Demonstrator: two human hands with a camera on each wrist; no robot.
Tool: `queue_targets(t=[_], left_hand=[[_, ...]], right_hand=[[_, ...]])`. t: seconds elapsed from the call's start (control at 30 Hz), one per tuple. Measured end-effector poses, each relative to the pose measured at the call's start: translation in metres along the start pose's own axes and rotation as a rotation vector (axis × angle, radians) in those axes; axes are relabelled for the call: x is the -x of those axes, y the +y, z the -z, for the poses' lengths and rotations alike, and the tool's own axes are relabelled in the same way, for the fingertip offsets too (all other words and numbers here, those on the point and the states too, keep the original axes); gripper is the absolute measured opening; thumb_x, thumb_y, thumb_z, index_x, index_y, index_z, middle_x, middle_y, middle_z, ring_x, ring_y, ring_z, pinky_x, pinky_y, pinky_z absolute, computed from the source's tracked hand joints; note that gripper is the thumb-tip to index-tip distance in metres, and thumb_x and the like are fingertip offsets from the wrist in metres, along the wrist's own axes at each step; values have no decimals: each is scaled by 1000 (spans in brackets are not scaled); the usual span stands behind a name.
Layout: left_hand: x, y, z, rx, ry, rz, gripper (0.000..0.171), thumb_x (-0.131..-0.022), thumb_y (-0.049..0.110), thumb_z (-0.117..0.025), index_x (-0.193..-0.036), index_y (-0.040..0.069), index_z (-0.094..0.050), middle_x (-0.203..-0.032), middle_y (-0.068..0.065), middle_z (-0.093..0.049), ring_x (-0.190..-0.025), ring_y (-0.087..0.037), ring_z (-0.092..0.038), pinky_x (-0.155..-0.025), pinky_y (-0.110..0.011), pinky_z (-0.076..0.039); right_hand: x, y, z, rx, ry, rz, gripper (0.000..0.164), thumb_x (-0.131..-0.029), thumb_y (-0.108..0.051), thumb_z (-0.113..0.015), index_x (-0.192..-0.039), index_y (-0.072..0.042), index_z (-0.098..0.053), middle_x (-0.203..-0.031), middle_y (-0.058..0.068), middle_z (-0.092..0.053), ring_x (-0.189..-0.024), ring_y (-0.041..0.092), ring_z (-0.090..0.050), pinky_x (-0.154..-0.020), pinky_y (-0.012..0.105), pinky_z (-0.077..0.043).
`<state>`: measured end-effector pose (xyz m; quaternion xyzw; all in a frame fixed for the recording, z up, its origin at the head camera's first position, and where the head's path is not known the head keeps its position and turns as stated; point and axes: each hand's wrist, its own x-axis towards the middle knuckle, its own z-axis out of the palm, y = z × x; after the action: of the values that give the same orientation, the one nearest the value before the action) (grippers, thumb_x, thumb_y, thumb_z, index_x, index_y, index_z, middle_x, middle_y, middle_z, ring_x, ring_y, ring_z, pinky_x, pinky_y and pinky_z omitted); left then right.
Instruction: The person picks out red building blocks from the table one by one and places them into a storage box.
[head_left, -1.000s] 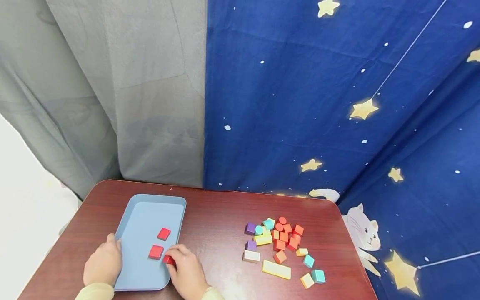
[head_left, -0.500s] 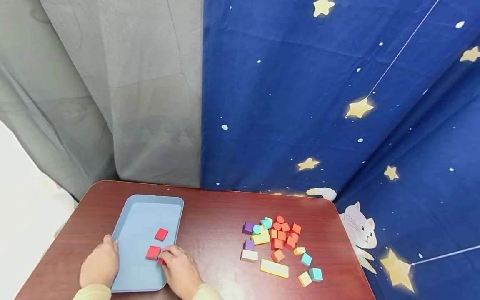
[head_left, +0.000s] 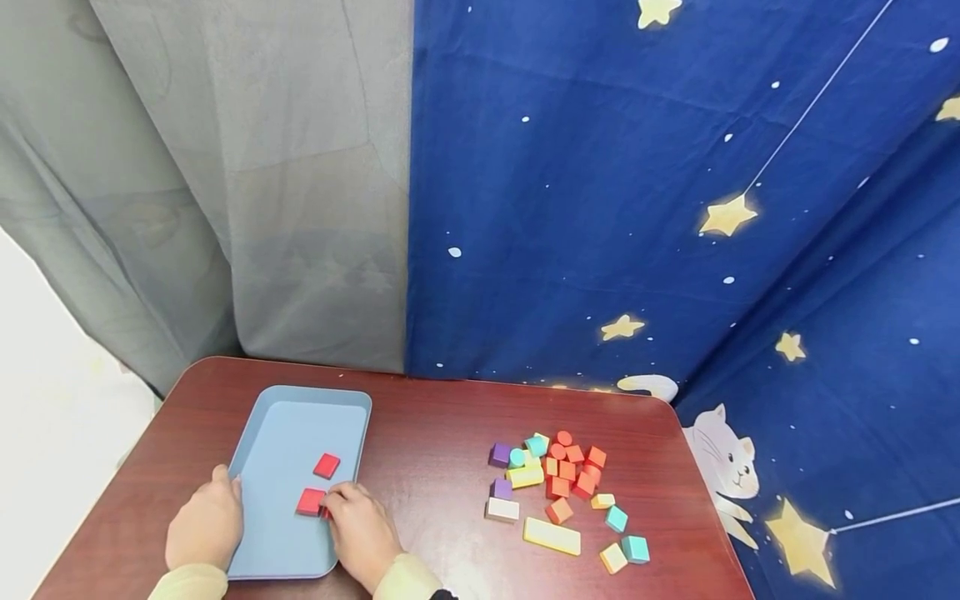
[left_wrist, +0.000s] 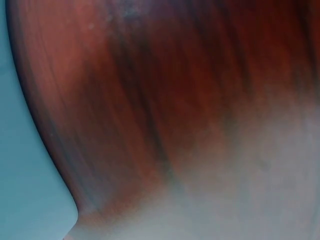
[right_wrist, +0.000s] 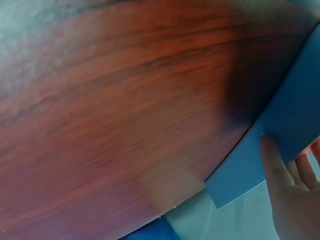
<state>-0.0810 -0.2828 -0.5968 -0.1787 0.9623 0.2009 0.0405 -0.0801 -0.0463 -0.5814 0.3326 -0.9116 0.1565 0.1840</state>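
Observation:
In the head view my left hand [head_left: 206, 525] grips the left rim of a blue-grey tray [head_left: 288, 546], thumb at the inner edge. Reaching over the right rim, my right hand [head_left: 365, 533] pinches a small red block [head_left: 326, 512], mostly hidden by the fingers. That block is right beside a flat red square block [head_left: 311, 502] on the tray floor. Another red block [head_left: 326, 465] lies turned a little farther back. In the right wrist view a finger [right_wrist: 275, 170] is against the tray wall [right_wrist: 292, 115]. The left wrist view catches only a tray edge [left_wrist: 30, 165].
Right of the tray on the brown table [head_left: 427, 442] lies a loose group of orange-red blocks [head_left: 558, 487], with purple blocks [head_left: 501, 455], a long yellow block [head_left: 552, 536], a white block [head_left: 502, 510] and teal cubes [head_left: 636, 549]. Curtains [head_left: 525, 208] hang behind the table.
My right hand has moved slightly left over the tray, bringing the pinched red block up to the flat red one. My left hand stays at the rim.

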Motion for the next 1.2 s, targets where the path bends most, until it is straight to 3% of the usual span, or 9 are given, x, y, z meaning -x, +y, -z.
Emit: queue_targets(t=[0.37, 0.57, 0.87, 1.2], left_hand=[[0, 0, 0, -9, -6, -1, 50, -103, 30, -33, -127, -14, -33, -92, -36, -57, -74, -51, -60, -56, -53, -45], [0, 1, 0, -9, 18, -12, 46, -102, 26, -35, -124, -14, -34, -88, -35, -57, -72, -50, -60, -54, -53, -44], [-1, 2, 1, -11, 26, -11, 44, -102, 26, -35, -123, -13, -35, -86, -34, -57, -72, -51, -60, -55, -53, -44], [0, -1, 0, -12, 6, -7, 47, -103, 28, -35, -123, -14, -34, -89, -35, -57, -75, -52, -59, -56, -54, -44]], right_hand=[[-7, -3, -3, 69, -109, -44, 31, -86, -21, -69, -116, -25, -63, -96, -16, -63, -89, -1, -60, -73, 11, -44], [-14, -5, -7, 126, -155, -52, 17, -85, -26, -69, -101, -27, -62, -89, -17, -63, -80, -1, -59, -64, 13, -44], [-25, -4, -7, 221, -227, -34, 11, -82, -23, -72, -88, -27, -65, -87, -16, -60, -81, -1, -58, -67, 13, -45], [-24, -3, -12, 234, -215, -19, 13, -84, -22, -69, -94, -28, -66, -95, -16, -60, -85, 1, -57, -65, 14, -46]])
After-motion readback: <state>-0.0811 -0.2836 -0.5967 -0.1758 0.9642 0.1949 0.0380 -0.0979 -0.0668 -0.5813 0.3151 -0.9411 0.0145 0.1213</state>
